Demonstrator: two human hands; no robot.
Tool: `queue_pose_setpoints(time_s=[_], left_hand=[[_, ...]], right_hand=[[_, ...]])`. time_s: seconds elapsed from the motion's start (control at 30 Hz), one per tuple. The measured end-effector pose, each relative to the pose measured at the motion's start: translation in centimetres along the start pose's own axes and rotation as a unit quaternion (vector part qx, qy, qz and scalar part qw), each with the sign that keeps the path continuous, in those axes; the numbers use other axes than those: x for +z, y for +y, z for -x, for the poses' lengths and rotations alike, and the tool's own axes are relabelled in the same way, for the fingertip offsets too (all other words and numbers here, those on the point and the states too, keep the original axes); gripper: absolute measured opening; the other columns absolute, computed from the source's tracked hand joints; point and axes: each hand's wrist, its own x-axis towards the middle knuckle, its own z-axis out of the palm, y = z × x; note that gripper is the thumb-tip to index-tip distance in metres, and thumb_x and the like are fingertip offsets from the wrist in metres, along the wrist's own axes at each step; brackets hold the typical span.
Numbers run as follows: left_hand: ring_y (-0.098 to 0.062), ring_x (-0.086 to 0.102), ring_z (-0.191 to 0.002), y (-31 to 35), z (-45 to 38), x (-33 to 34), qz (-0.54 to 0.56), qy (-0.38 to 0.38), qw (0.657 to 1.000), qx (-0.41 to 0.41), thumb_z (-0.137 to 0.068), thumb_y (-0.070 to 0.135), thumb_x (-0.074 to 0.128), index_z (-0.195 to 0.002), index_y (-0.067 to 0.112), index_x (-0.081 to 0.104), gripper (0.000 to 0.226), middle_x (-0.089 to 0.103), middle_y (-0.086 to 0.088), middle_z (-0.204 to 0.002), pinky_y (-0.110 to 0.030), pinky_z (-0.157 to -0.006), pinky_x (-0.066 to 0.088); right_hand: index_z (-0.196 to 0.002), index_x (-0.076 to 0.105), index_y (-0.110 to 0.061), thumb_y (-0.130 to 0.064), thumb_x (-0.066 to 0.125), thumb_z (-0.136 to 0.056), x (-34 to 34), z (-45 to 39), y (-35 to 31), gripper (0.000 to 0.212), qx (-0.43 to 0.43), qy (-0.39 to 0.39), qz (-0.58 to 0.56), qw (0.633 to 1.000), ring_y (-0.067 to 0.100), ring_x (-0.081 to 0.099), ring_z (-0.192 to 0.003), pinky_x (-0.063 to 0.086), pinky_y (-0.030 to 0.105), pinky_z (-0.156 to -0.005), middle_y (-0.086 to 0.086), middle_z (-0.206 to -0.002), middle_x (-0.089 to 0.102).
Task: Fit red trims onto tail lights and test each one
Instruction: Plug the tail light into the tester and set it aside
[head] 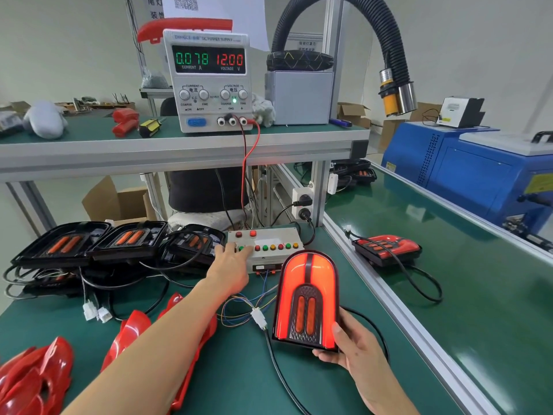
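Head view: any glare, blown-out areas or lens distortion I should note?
Head view: the lit red arch-shaped tail light glows near saturation; ceiling lights glare on the glossy green conveyor belt; the aluminium shelf edge bows from wide-angle distortion; the grey power supply's display stays legible.

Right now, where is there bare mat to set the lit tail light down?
Bare mat lies beside the right hand, toward the aluminium rail. Left is crowded: red trims, black lamp housings. The conveyor belt is mostly bare.
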Motion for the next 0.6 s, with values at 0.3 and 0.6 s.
queue_pose_setpoints(time_s=[0.3,0.6], left_hand=[[-0.038,0.032,-0.136,-0.2,-0.4,0.0,0.061,-0.01,0.998,-0.013,-0.092,0.013,0.051,-0.156,0.025,0.029,0.069,0.031,-0.018,-0.15,-0.045,-0.115,0.033],[-0.03,0.043,-0.12,2.9,-0.5,-0.5,0.088,0.047,0.992,0.071,-0.095,0.011,0.051,-0.155,0.026,0.034,0.064,0.038,-0.011,-0.132,-0.041,-0.094,0.048]], right_hand=[[-0.137,0.059,-0.023,-0.014,0.055,-0.102,0.1,0.0,0.0,0.037,-0.004,-0.002,-0.001,1.0,0.039,0.074,-0.085,0.064,0.037,-0.074,0.015,-0.111,0.076],[-0.14,0.057,-0.025,-0.032,0.062,-0.09,0.1,0.1,-0.2,0.05,-0.016,-0.019,0.003,1.0,0.039,0.074,-0.084,0.062,0.037,-0.075,0.015,-0.115,0.075]])
